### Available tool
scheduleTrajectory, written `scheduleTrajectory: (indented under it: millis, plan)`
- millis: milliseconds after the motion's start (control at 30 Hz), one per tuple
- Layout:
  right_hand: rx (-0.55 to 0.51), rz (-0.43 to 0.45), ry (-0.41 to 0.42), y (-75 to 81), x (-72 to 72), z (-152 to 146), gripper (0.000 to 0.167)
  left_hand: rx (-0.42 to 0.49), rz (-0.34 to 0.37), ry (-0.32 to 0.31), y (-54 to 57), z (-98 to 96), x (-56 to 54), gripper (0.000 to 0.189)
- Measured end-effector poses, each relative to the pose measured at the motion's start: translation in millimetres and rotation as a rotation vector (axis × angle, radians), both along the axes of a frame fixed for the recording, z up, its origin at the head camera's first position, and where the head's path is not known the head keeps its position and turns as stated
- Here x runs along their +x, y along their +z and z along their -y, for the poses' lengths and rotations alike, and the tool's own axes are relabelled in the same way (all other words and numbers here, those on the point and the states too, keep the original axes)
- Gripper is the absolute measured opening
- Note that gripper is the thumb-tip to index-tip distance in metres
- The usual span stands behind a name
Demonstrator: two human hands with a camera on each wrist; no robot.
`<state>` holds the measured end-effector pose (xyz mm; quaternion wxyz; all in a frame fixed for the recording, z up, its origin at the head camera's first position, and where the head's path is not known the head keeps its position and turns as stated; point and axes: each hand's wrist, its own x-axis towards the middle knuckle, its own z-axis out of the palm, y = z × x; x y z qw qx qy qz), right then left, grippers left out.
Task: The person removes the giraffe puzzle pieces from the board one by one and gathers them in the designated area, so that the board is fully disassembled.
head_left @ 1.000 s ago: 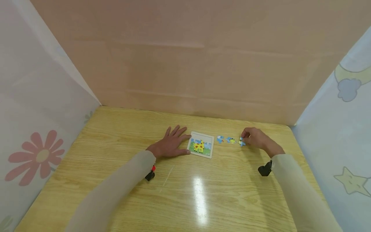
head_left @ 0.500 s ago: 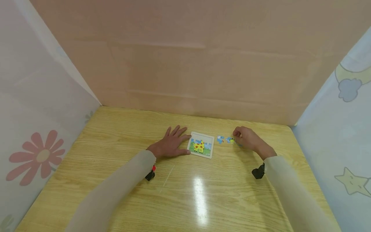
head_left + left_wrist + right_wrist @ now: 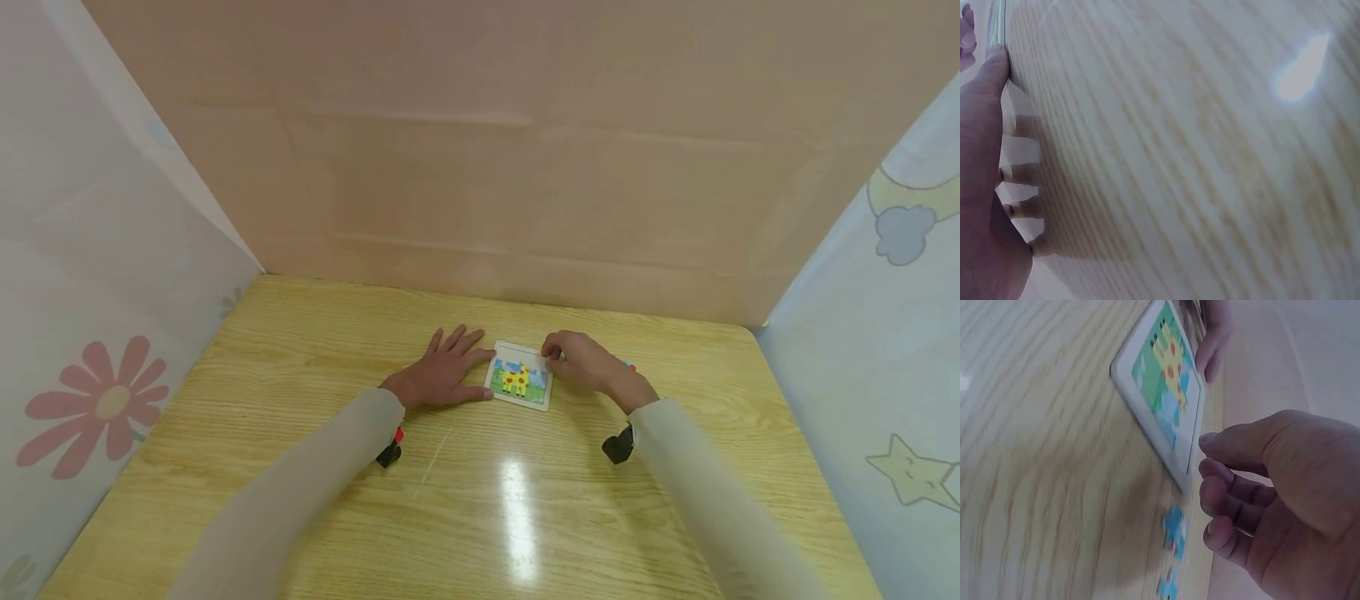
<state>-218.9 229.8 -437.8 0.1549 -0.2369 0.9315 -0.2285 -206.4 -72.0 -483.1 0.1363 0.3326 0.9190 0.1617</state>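
A small square puzzle tray (image 3: pixel 521 355) lies flat on the table, its white rim around a yellow giraffe picture (image 3: pixel 515 380); its upper strip is bare. My left hand (image 3: pixel 442 375) is spread palm down, index finger and thumb touching the tray's left edge. Over the tray's upper right corner is my right hand (image 3: pixel 581 360), thumb and fingers loosely bent, with nothing showing between them in the right wrist view. Just beyond that corner lies a blue puzzle piece (image 3: pixel 1174 531), with another blue puzzle piece (image 3: pixel 1168 584) after it. In the head view the right hand mostly hides the loose pieces.
The wooden table (image 3: pixel 337 517) ends at a brown backdrop (image 3: pixel 480 167) behind. White patterned cloths stand at the left (image 3: pixel 97 250) and right (image 3: pixel 900 333). A bright light reflection (image 3: pixel 517 517) shows on the tabletop.
My right hand held a blue and yellow puzzle piece at the row's right end. It has released the piece and moved left to the tray's corner. The left hand has stayed still.
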Motion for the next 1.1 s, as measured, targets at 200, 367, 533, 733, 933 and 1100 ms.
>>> scheduleTrajectory:
  millis: [200, 367, 533, 733, 933, 1100]
  plan:
    - [-0.009, 0.040, 0.016, -2.7, 1.1, 24, 0.016, -0.003, 0.001, 0.002, 0.7, 0.1, 1.3, 0.078]
    - [-0.027, 0.096, 0.002, -6.7, 2.1, 36, 0.020, -0.009, 0.004, -0.006, -1.0, 1.0, 2.6, 0.079]
    - [-0.005, 0.108, -0.009, -8.7, 1.7, 44, 0.022, -0.016, -0.005, -0.009, -0.9, 0.8, 3.3, 0.078]
    - [0.009, 0.101, 0.013, -6.6, 1.7, 50, 0.020, -0.013, -0.019, -0.016, 1.4, 1.1, 3.4, 0.078]
    - [0.008, 0.171, -0.003, -4.9, 1.3, 54, 0.027, -0.034, -0.030, -0.015, -5.6, 2.1, -0.6, 0.079]
    - [-0.027, 0.206, -0.041, -5.7, 2.6, 53, 0.028, -0.011, -0.023, -0.021, -8.6, 2.7, -2.5, 0.081]
